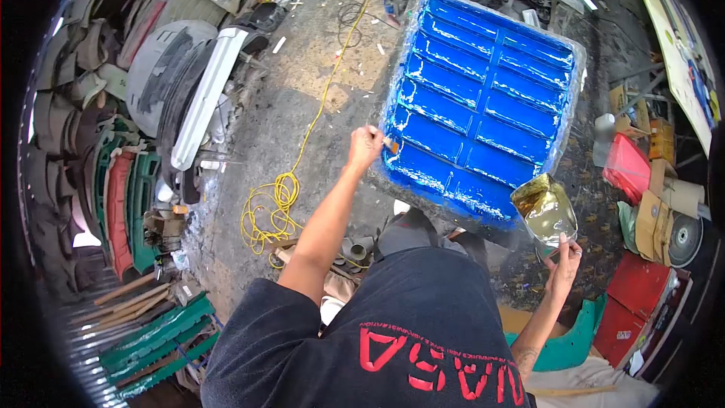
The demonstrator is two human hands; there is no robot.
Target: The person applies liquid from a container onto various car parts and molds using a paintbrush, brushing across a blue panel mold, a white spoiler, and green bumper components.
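Observation:
My left hand (365,148) is closed around a small paintbrush (392,146), whose orange-brown bristles touch or hover just over the left edge of a blue ribbed panel (483,132). White streaks and patches run along the panel's ribs and borders, and a rough greyish rim surrounds it. On the right, my right hand (563,266) grips a gold-coloured metal can (547,211) by its lower side. The can is tilted beside the panel's near right corner, its shiny inside partly visible. What it contains, if anything, I cannot make out.
A yellow cord (276,211) lies coiled on the stained floor at left. Stacked bumper-like parts (170,75) and a white strip (208,98) line the left side. At right are a red cabinet (634,298), a pink container (628,166) and cardboard boxes (654,227).

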